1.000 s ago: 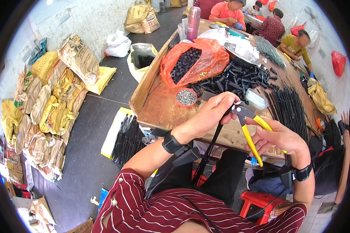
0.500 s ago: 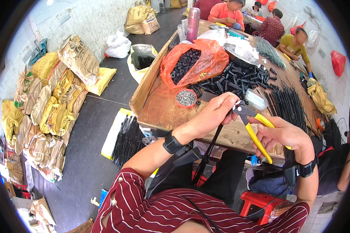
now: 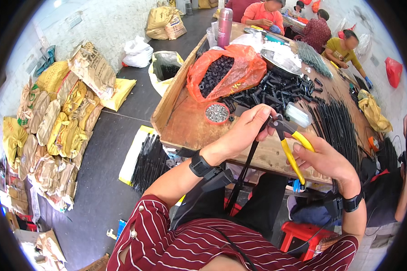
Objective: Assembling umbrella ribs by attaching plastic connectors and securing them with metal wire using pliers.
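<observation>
My left hand [image 3: 253,124] is closed, its thumb and fingers pinching the upper end of a bundle of thin black rods [image 3: 245,169]. The rods hang down between my knees, below the table edge. My right hand [image 3: 323,156] is wrapped round a pair of pliers with yellow handles [image 3: 292,160]. The dark head of the pliers meets my left fingertips. What lies between the jaws is too small and covered to make out. Just beyond my left hand stands a red-rimmed bowl [image 3: 206,118] of small metal pieces.
On the wooden table [image 3: 181,131] lie an orange bag [image 3: 248,72] of black parts, loose black tubes [image 3: 267,92], a clear plastic box [image 3: 298,115] and black rods [image 3: 337,128]. More rods [image 3: 149,162] lie at its left. Several people sit beyond. Sacks [image 3: 63,122] line the left wall.
My hands and the pliers have shifted slightly left. A pale bit that showed at the jaws is out of sight. The far-right person's gloved hand has moved outward.
</observation>
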### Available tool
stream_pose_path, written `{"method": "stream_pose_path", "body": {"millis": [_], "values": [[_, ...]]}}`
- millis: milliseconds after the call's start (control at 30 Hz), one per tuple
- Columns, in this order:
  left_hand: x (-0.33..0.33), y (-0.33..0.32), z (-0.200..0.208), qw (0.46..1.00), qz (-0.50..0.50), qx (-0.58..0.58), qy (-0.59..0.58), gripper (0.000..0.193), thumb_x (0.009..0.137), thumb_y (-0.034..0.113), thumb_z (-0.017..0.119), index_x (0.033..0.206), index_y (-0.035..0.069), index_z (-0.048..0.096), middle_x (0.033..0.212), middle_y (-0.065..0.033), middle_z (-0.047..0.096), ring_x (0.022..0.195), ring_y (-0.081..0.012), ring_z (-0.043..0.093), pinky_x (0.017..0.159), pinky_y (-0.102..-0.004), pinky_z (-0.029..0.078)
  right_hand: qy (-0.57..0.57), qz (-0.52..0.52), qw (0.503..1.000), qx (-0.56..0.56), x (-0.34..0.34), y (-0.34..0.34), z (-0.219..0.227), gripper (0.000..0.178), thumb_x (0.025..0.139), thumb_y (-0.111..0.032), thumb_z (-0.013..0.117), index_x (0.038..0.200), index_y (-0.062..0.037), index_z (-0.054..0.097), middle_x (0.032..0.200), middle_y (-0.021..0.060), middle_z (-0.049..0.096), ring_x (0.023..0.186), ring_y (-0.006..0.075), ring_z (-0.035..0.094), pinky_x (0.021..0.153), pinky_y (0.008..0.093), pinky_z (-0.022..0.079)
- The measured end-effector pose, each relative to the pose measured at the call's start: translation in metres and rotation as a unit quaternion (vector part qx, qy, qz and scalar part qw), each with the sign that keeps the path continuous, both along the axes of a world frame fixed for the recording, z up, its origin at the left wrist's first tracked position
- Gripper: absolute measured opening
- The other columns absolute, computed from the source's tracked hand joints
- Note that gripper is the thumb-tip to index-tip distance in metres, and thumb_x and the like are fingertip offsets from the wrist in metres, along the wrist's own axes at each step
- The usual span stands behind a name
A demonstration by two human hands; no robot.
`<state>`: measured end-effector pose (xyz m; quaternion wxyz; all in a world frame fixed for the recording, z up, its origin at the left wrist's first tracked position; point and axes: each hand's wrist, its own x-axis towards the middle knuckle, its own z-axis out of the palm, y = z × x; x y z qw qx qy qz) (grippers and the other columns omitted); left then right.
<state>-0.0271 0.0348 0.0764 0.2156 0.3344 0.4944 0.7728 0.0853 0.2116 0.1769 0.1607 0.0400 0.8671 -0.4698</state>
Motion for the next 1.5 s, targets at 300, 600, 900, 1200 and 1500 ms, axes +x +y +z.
{"method": "stream_pose_path", "body": {"millis": [300,600,900,1200,1500], "values": [[0.002,-0.001,0.0,1.0,0.023,-0.018,0.007,0.038,0.102,0.04,0.032,0.105,0.007,0.05,0.075,-0.0007,0.052,0.06,-0.0055,0.041,0.055,-0.0207,0.036,-0.032,0.038,0.997,0.061,-0.005,-0.009,0.011,0.026,0.098,-0.028,0.046,0.098,-0.0026,0.053,0.065,0.0023,0.054,0.052,0.0103,0.056,0.045,0.0253,0.045],[-0.005,0.002,0.0,0.992,0.061,-0.068,0.083,0.039,0.102,0.039,0.03,0.106,0.006,0.049,0.076,-0.0038,0.056,0.057,-0.0061,0.044,0.054,-0.0211,0.038,0.151,0.109,0.944,0.272,-0.01,-0.014,0.011,0.026,0.093,-0.021,0.051,0.086,0.0033,0.053,0.059,0.0166,0.054,0.052,0.028,0.058,0.052,0.0398,0.043],[0.012,-0.015,-0.041,0.999,0.018,-0.024,-0.022,0.032,0.098,0.029,0.049,0.116,0.003,0.047,0.088,-0.0054,0.06,0.073,-0.0099,0.056,0.069,-0.0256,0.047,0.193,-0.08,0.941,0.267,0.003,0.048,-0.092,0.03,0.09,-0.026,0.057,0.109,-0.0029,0.06,0.071,0.0237,0.06,0.075,0.0399,0.062,0.064,0.0473,0.047],[0.081,-0.054,-0.075,0.983,0.1,-0.145,-0.05,0.019,0.098,0.018,0.046,0.09,0.002,0.05,0.071,-0.001,0.053,0.063,-0.0091,0.054,0.059,-0.0275,0.046,0.202,-0.141,0.805,0.54,0.003,0.087,-0.188,0.052,0.09,-0.047,0.053,0.126,-0.009,0.054,0.109,0.0199,0.06,0.096,0.0381,0.06,0.077,0.0468,0.049],[0.012,-0.283,-0.047,0.811,0.577,-0.059,0.073,0.033,0.101,0.028,0.041,0.078,0.004,0.046,0.061,-0.001,0.046,0.054,-0.011,0.045,0.05,-0.0274,0.04,0.225,-0.11,0.791,0.559,0.0,0.085,-0.195,0.051,0.092,-0.047,0.05,0.127,-0.0096,0.053,0.108,0.022,0.057,0.094,0.0409,0.059,0.075,0.046,0.047]]}}
